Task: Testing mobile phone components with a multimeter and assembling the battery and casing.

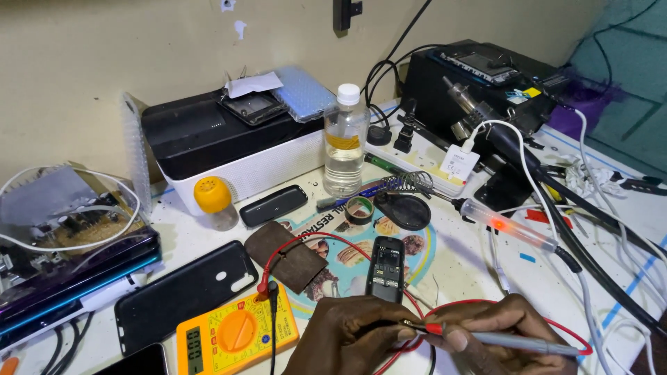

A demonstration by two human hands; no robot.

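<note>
Nearest the camera, the right hand point(490, 333) pinches a red multimeter probe point(486, 338) pen-fashion, its tip meeting the fingertips of the left hand point(354, 333), which curls closed around something I cannot tell. Just beyond the hands an opened mobile phone point(386, 269) lies on a printed paper sheet point(424, 243). Left of them sits a yellow multimeter point(236, 335), red lead point(326, 239) looping out, beside a black phone case point(184, 292). The white worktable point(458, 271) is stained and crowded: a clear bottle point(345, 139), a yellow-capped jar point(214, 201), a power strip point(424, 156), a lit soldering iron point(511, 228), tangled cables. A black-and-white box point(222, 146) stands against the scuffed beige wall point(139, 48).
</note>
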